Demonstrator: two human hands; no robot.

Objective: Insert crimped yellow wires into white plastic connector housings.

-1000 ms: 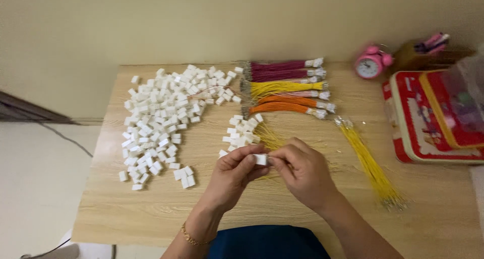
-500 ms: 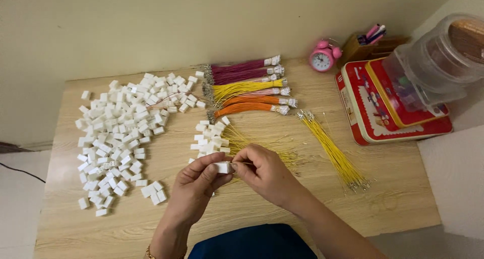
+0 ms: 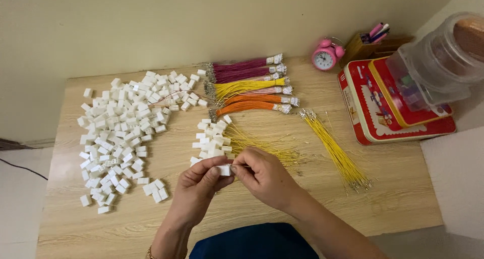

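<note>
L hand point(image 3: 199, 186) & R hand point(image 3: 262, 176) both pinch 1 white connector point(image 3: 225, 170), btwn fingertips.

Home desk: pink alarm clock point(image 3: 325, 57), pen holder point(image 3: 364, 43), biscuit tins point(image 3: 388, 118).

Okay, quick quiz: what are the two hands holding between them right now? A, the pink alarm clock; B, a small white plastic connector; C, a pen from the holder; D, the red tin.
B: the left hand and right hand pinch a small white connector between their fingertips, above the wooden table.
</note>
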